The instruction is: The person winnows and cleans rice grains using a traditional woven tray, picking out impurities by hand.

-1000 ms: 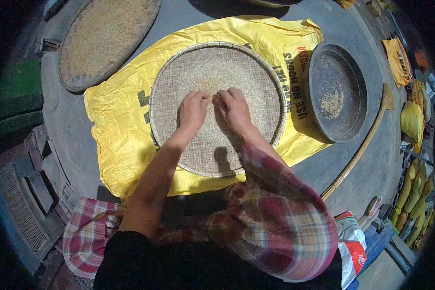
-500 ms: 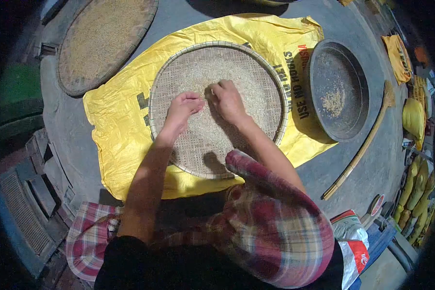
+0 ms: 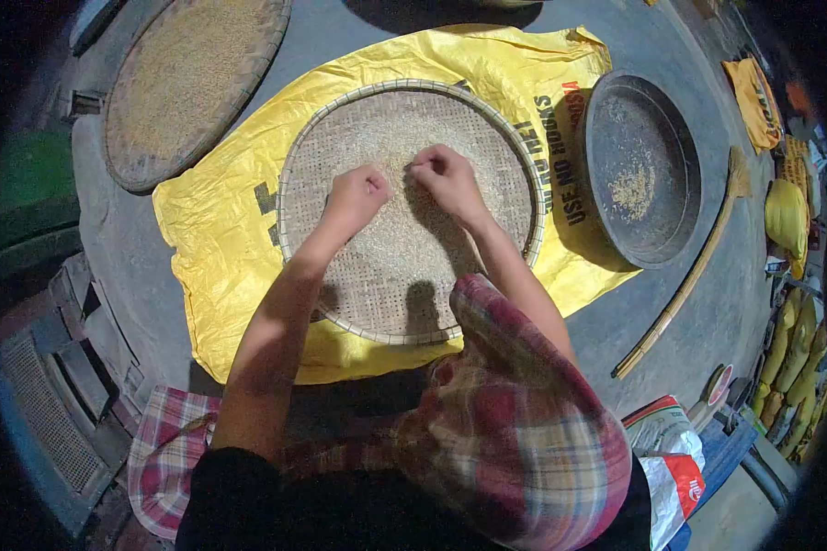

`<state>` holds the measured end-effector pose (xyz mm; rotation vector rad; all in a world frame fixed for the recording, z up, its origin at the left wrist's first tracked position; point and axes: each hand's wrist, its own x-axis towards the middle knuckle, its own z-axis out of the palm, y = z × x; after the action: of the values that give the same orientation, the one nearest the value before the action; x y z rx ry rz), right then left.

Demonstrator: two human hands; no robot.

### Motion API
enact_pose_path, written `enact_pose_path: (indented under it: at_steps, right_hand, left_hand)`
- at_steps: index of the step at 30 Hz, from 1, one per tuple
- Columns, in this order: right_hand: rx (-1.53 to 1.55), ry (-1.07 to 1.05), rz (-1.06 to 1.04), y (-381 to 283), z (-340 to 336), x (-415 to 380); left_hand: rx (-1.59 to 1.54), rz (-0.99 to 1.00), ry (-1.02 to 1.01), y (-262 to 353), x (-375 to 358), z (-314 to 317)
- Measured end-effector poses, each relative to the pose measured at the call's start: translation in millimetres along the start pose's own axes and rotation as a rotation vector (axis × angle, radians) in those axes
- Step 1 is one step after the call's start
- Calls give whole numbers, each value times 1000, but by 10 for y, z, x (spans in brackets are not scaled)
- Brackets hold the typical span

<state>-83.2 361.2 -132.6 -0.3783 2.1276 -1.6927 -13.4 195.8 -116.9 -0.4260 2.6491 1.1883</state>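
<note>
A round woven bamboo tray lies in front of me, with pale grain spread over its middle. My left hand is over the grain with its fingers curled into a pinch. Whatever it may hold is too small to make out. To its right, my right hand has thumb and fingertips pressed together at the grain. Its fingertips hide anything between them. The two hands are a short gap apart.
Beneath the tray is a yellow sack with black print. A dark round pan at the right holds some grain, and a straw broom lies past it. Another woven tray of yellowish grain is at upper left. Plaid cloth covers my lap.
The fingers of my left hand have curled in more, and the hand has turned. My right hand has shifted slightly right, its fingers pinching. The gap between the hands is wider.
</note>
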Motion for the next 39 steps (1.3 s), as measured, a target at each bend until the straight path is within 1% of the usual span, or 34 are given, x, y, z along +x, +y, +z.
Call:
enact_pose_path:
  at_steps: [1, 2, 3, 4, 5, 7, 8, 9, 11, 12, 14, 15, 17, 18, 19, 20, 21, 22, 23, 24, 25, 26, 27, 28, 29, 30, 31, 32, 33, 35, 36, 37, 38, 39]
  right_hand:
    - [5, 3, 1, 33, 50, 33]
    - [-225, -14, -164, -35, 100, 56]
    - [-458, -31, -328, -72, 150, 82]
    - [-422, -70, -315, 43, 216, 118]
    - [-426, -66, -312, 22, 238, 114]
    - [-536, -56, -257, -6, 225, 68]
    - [-487, 0, -269, -32, 188, 32]
    - [-497, 0, -262, -59, 131, -9]
    - [-114, -40, 91, -91, 14, -85]
    - [-122, -37, 98, -21, -19, -112]
    - [57, -52, 143, 93, -66, -160]
    - [55, -47, 147, 100, -62, -182]
    - [-177, -11, -32, 45, 33, -225]
    - [-182, -54, -30, -60, 85, -247]
    - [-393, -42, -202, -47, 152, -229]
    - [-440, -61, -207, -48, 230, -227]
    - [-487, -80, -210, -46, 280, -237]
    - [-483, -80, -210, -37, 289, -247]
    - [-481, -35, -232, -44, 296, -254]
    - [-478, 9, -256, -49, 303, -262]
    - [-475, 5, -258, -46, 274, -269]
    - [-328, 27, -202, -29, 196, -271]
    - [-183, 48, -144, -6, 100, -272]
    - [-39, 71, -85, 17, 18, -273]
    - [-38, 71, -85, 37, -54, -263]
    - [224, 26, 96, 57, -115, -252]
    - [488, -23, 277, 74, -131, -252]
    - [441, -8, 303, 66, -108, -250]
    - [446, -11, 300, 55, -57, -240]
    - [-53, 33, -59, 29, 86, -221]
    - [-302, 56, -237, 24, 132, -224]
    - [-300, 54, -238, 22, 160, -236]
    - [-407, 11, -205, 18, 188, -246]
    - [-512, -32, -172, 14, 212, -242]
  left_hand:
    - [-77, 18, -40, -29, -51, -30]
    - [-74, 19, -44, -77, -81, -53]
    - [-136, 32, -53, -133, -100, -70]
    - [-201, 46, -63, -169, -107, -69]
    - [-203, 51, -67, -164, -92, -74]
    - [-197, -86, 74, -142, -56, -50]
    - [-147, -67, 112, -88, -52, -50]
    - [-156, -66, 105, -61, -47, -31]
    - [-3, -5, 48, -44, -54, 6]
    - [-12, -4, 42, -34, -76, 19]
    - [-17, -28, -8, -40, -127, 31]
    - [-20, -25, -14, -95, -144, 39]
    - [-462, -233, -195, -230, -171, 30]
    - [-461, -233, -197, -251, -182, 16]
    - [-451, -265, -144, -262, -187, -4]
    - [-441, -297, -91, -259, -195, -11]
    - [-439, -299, -92, -244, -199, 3]
    - [-312, -216, -6, -219, -191, 25]
    - [-185, -134, 80, -185, -193, 44]
    - [-184, -137, 81, -146, -201, 67]
    - [-113, -90, 82, -99, -212, 89]
    - [-43, -43, 83, -76, -218, 96]
    - [-42, -47, 86, -79, -224, 96]
    - [-53, -46, 18, -81, -226, 101]
    - [-63, -43, -53, -76, -221, 104]
    - [-59, -43, -55, -72, -213, 86]
    - [-219, -147, -142, -71, -207, 47]
    - [-378, -251, -226, -67, -199, 11]
    - [-374, -252, -222, -48, -186, 1]
    - [-199, -194, 41, 15, -156, 30]
    - [-199, -196, 43, 23, -143, 60]
    - [-77, -130, 83, 17, -129, 100]
    - [47, -64, 123, 34, -126, 115]
    - [51, -67, 126, 43, -123, 116]
